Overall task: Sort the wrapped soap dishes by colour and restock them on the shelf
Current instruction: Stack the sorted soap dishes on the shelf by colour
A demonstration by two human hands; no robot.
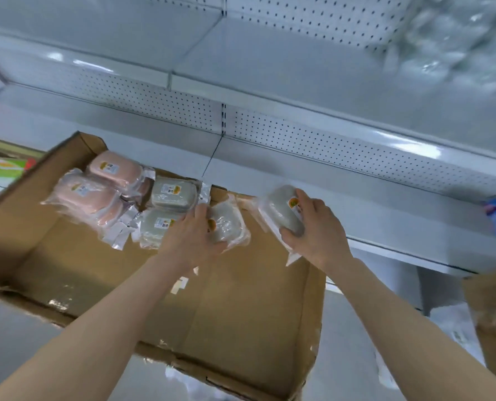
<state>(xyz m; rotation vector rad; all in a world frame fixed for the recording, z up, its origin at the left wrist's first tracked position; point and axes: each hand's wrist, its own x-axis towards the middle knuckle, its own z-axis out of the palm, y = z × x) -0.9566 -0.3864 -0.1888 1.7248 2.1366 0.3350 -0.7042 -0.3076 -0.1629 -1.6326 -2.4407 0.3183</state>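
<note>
Clutching grey, clear-wrapped, orange-stickered soap dishes (281,212), one in left hand (191,235), another in right hand (316,230).

The box (241,299) sits in front of the shelf (356,215). At its far end lie the left pile (93,198) and, beside it, the right pile (171,195) of soap dishes. Further right, the left hand (189,235) holds one dish (226,224) over the box, and the right hand (319,227) holds another dish (281,211) above the box's right edge.

Two arms in view, bare from the near frame edge up to the wrists. Left hand (193,235) and right hand (317,227) bare as well. Slight motion blur, finer detail unreadable.
</note>
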